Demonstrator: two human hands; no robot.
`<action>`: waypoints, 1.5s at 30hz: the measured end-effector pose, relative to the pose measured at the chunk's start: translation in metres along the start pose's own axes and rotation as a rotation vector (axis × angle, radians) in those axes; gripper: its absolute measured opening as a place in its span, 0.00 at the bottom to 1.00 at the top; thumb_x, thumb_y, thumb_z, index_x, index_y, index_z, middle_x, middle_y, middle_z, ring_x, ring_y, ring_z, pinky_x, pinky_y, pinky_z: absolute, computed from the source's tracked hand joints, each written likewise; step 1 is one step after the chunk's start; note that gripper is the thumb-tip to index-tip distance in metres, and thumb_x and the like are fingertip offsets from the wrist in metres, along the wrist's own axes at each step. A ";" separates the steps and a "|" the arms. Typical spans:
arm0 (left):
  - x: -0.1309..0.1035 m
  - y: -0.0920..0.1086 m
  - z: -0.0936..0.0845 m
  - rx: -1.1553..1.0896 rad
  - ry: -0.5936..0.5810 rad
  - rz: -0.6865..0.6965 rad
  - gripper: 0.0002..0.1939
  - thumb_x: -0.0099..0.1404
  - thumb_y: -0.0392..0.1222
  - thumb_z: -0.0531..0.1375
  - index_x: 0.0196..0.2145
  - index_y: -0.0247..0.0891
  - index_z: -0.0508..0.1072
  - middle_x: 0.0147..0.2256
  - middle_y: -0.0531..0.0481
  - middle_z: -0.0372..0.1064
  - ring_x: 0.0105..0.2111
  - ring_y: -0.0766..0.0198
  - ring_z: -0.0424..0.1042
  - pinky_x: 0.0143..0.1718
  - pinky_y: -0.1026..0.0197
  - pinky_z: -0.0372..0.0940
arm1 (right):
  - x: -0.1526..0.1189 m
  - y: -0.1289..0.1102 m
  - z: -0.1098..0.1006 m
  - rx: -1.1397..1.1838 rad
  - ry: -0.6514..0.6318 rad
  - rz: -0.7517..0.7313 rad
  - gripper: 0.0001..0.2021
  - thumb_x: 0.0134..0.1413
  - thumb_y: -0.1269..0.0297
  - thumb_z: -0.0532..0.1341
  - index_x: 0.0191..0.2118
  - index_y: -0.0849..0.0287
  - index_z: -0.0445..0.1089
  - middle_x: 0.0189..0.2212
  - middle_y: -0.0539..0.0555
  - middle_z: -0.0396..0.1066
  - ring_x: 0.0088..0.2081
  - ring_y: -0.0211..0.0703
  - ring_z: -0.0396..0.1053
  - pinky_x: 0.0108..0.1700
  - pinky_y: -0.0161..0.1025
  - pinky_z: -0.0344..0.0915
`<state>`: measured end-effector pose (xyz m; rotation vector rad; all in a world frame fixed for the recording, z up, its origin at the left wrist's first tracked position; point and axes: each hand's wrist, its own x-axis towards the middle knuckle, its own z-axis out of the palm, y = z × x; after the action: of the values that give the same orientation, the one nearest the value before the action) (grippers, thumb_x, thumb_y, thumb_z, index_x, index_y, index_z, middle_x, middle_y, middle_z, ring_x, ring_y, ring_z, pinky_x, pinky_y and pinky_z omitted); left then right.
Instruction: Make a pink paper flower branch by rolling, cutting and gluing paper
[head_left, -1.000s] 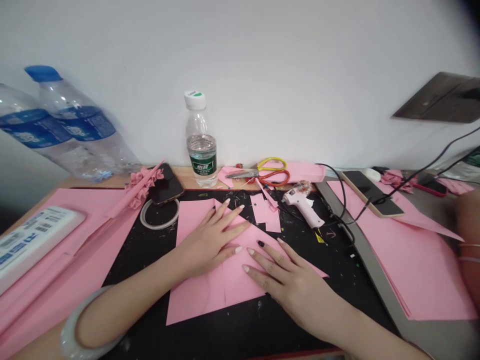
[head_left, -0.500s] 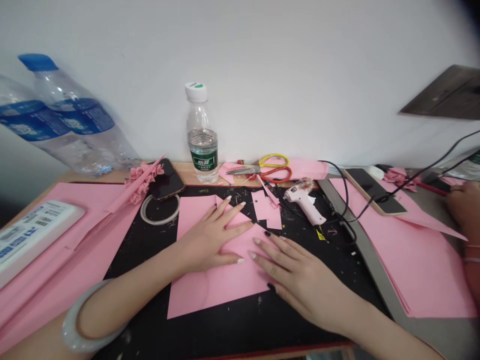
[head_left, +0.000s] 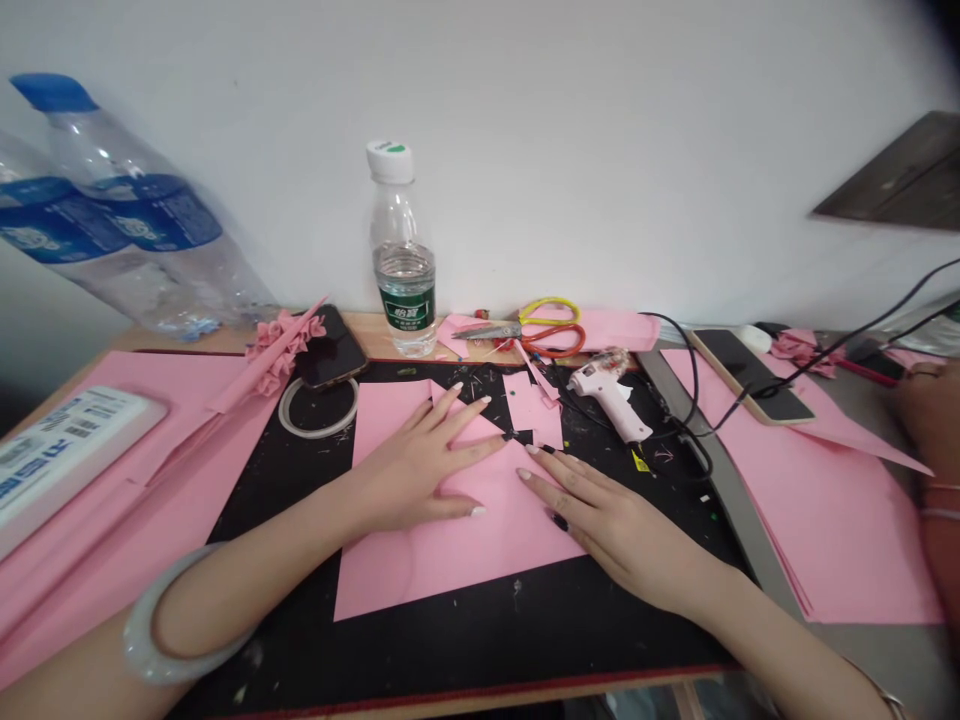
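The pink paper sheet (head_left: 450, 530) is pressed flat by the left hand (head_left: 416, 470) and right hand (head_left: 607, 515), fingers spread.

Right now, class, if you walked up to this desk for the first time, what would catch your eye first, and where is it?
Both hands press flat on a pink paper sheet on the black mat: the left hand spread on its upper part, the right hand beside it. Behind them a small water bottle stands by the wall, with scissors and a pink glue gun to its right.

Wooden table (head_left: 375, 348) under black mat (head_left: 465, 640), pink paper stacks (head_left: 847, 530).
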<state>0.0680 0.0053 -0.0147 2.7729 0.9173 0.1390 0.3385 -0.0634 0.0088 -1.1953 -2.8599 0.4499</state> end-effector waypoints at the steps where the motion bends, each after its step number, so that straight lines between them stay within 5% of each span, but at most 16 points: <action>1: 0.000 0.000 0.000 -0.002 -0.003 0.000 0.36 0.61 0.59 0.58 0.63 0.48 0.54 0.67 0.39 0.37 0.64 0.32 0.34 0.60 0.35 0.43 | 0.000 0.000 0.000 -0.001 0.001 -0.002 0.29 0.61 0.77 0.46 0.67 0.57 0.44 0.68 0.54 0.36 0.66 0.47 0.40 0.64 0.48 0.49; 19: -0.002 0.002 -0.003 -0.042 0.027 0.013 0.35 0.61 0.57 0.60 0.62 0.45 0.57 0.65 0.37 0.45 0.64 0.33 0.38 0.59 0.34 0.45 | 0.000 -0.001 0.002 -0.013 0.065 -0.019 0.30 0.59 0.78 0.48 0.66 0.56 0.47 0.67 0.54 0.41 0.66 0.47 0.43 0.63 0.49 0.53; 33: -0.003 0.002 -0.002 0.008 0.009 0.011 0.35 0.61 0.58 0.59 0.63 0.48 0.55 0.66 0.37 0.40 0.64 0.33 0.36 0.58 0.33 0.45 | 0.000 0.001 0.009 -0.082 0.103 -0.030 0.30 0.59 0.77 0.49 0.66 0.56 0.48 0.66 0.54 0.43 0.65 0.50 0.47 0.62 0.51 0.54; 40: -0.012 0.027 0.008 0.129 0.029 0.022 0.23 0.70 0.45 0.53 0.61 0.46 0.58 0.66 0.43 0.46 0.64 0.43 0.43 0.59 0.33 0.41 | 0.000 0.001 0.011 -0.103 0.108 -0.033 0.30 0.59 0.77 0.50 0.66 0.56 0.48 0.67 0.54 0.43 0.65 0.50 0.46 0.63 0.51 0.53; 45: -0.026 0.050 0.015 0.056 -0.018 0.045 0.30 0.69 0.46 0.53 0.65 0.43 0.49 0.66 0.49 0.44 0.66 0.50 0.40 0.63 0.45 0.40 | 0.000 0.001 0.012 -0.091 0.128 -0.037 0.30 0.58 0.78 0.50 0.66 0.55 0.49 0.66 0.54 0.44 0.65 0.50 0.46 0.63 0.50 0.54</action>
<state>0.0784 -0.0518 -0.0183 2.8427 0.8686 0.0970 0.3378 -0.0661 -0.0024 -1.1362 -2.8153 0.2355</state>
